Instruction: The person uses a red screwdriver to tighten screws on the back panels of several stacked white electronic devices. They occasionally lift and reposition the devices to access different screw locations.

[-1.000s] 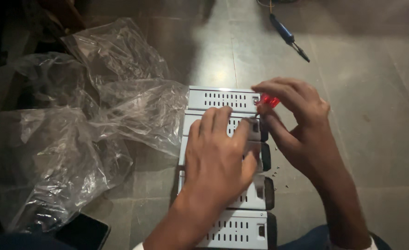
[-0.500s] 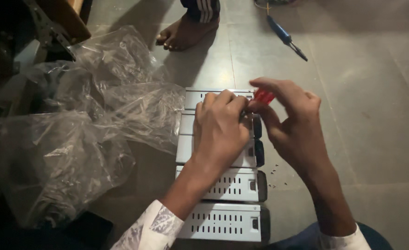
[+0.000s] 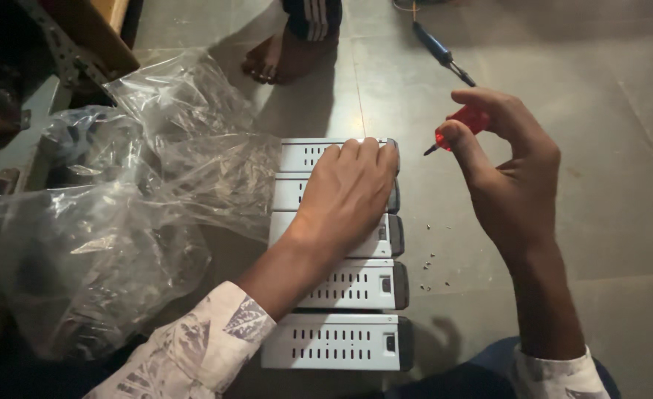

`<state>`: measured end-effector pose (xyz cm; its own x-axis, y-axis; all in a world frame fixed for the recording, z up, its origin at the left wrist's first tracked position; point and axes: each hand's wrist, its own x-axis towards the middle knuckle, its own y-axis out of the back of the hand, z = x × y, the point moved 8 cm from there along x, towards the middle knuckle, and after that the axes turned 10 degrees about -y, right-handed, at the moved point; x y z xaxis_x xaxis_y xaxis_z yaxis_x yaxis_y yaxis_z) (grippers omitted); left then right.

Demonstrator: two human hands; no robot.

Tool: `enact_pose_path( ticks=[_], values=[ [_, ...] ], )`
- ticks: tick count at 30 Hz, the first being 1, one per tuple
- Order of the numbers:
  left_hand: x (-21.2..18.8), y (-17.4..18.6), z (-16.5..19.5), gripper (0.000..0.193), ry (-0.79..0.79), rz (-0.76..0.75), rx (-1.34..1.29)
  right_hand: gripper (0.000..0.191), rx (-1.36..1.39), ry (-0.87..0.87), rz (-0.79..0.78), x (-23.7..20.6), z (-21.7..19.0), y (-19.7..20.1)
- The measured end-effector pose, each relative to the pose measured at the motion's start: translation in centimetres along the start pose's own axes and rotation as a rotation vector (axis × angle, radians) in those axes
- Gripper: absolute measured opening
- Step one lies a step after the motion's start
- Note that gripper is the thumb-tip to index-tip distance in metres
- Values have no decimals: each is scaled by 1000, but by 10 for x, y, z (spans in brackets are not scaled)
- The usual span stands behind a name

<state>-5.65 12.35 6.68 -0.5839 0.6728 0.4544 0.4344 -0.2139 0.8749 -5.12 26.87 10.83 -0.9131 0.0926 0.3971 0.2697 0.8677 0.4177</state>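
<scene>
left hand [image 3: 348, 193] lies flat on the upper metal boxes [image 3: 337, 307]; right hand [image 3: 500, 177] pinches a red screwdriver [image 3: 456, 127], lifted clear at centre right, no screw engaged.

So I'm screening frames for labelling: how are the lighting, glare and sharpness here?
Head view: dim and warm, upper-left corner nearly black; glare streaks on the clear plastic bags; the left hand and right hand are fairly sharp; the red-handled screwdriver is readable; the metal boxes are evenly lit.

An informal workshop on a tiled floor [image 3: 622, 222]. Metal vented power-supply boxes [image 3: 334, 340] lie in a row beside crumpled plastic bags [image 3: 119, 244]. A blue screwdriver [image 3: 437, 52] lies nearby.
</scene>
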Motion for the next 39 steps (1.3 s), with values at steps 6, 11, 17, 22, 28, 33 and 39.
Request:
enact_pose_path(
  ticks=[6,11,17,22,28,33,39],
  values=[
    [8,-17,7,12,143,-112,76,28,-46,41,8,-2,-2,3],
    [11,-15,11,19,237,-184,111,28,-13,-3,1,1,2,4],
    [20,-17,13,45,363,-435,157,29,-52,8,3,2,2,3],
    [20,-23,14,29,289,-445,178,29,-44,6,2,2,3,3],
    [21,-26,-5,3,354,-309,-98,29,-59,24,6,2,3,4],
    [14,-20,-12,7,411,-124,-183,28,-75,12,5,2,5,4],
    [6,-20,-20,17,535,-99,-240,28,-55,17,14,1,9,7]
  ],
)
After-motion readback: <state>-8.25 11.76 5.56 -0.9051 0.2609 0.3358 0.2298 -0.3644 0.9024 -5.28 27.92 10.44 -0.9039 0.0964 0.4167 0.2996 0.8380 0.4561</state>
